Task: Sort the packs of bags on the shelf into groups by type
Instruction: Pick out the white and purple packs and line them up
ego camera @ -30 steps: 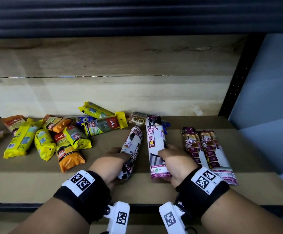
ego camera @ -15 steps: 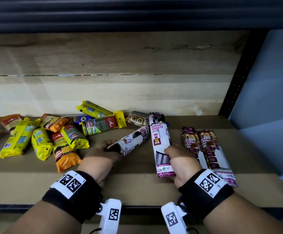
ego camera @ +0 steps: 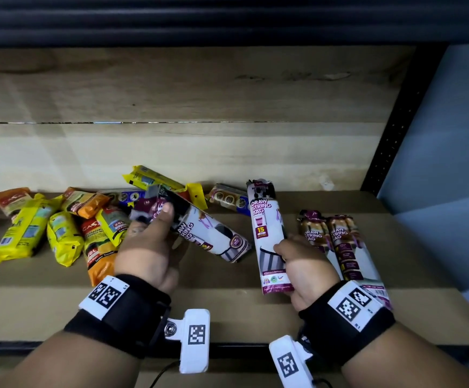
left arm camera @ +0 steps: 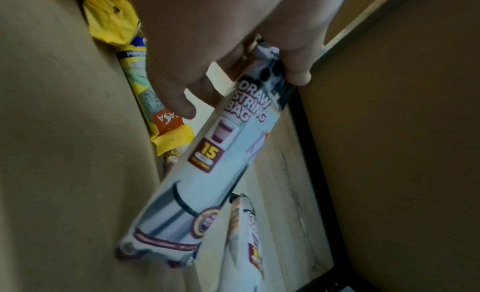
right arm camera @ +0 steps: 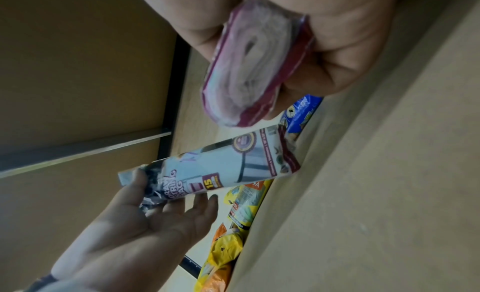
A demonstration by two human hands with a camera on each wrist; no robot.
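Brown shelf (ego camera: 227,309) with yellow packs (ego camera: 23,233), brown packs (ego camera: 336,242).

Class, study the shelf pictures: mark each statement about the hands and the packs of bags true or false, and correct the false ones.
1. The left hand holds a white drawstring pack. True.
2. The right hand is empty. False: it grips a second white pack.
3. Two brown drawstring packs lie side by side at the right. True.
4. The yellow and orange packs lie right of both hands. False: they lie left.

Head view looks down onto shelf (ego camera: 255,303) — wrist views close, sharing it.
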